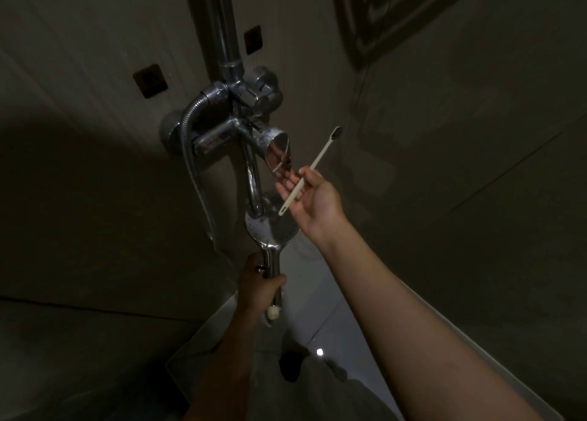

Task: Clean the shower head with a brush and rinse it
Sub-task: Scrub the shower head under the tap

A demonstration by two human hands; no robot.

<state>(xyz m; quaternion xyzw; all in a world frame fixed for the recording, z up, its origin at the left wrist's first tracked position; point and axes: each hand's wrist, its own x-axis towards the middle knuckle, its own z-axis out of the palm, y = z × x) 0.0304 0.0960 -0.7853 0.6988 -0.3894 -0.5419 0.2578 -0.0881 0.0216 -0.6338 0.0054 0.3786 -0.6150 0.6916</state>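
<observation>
Roughly centre frame, shower head (271, 227) sits face up toward the camera, round spray face wet and shiny, its handle running down into the left hand (261, 285). Left hand is wrapped round the handle, thumb across the front, below the head. A whitish end piece sticks out just under the fist.

Right hand (313, 198) is up and right of the head, palm up, fingers stretched out, thumb pinning the brush (309, 171) across them. Brush is a thin pale toothbrush type: dark bristles point up-right, well clear of the head, and the handle end hangs over the head's upper right rim. Can't tell if it touches.

Spout (254, 182) drops from the mixer (222, 138), its tip at the head's top edge. Lever (279, 149) sits just beyond the right fingertips. Hose (190, 154) loops down the mixer's left side. Pipe (222, 23) rises above it. Wall (460, 166) is dim, tiled, with two small dark squares near the pipe.
</observation>
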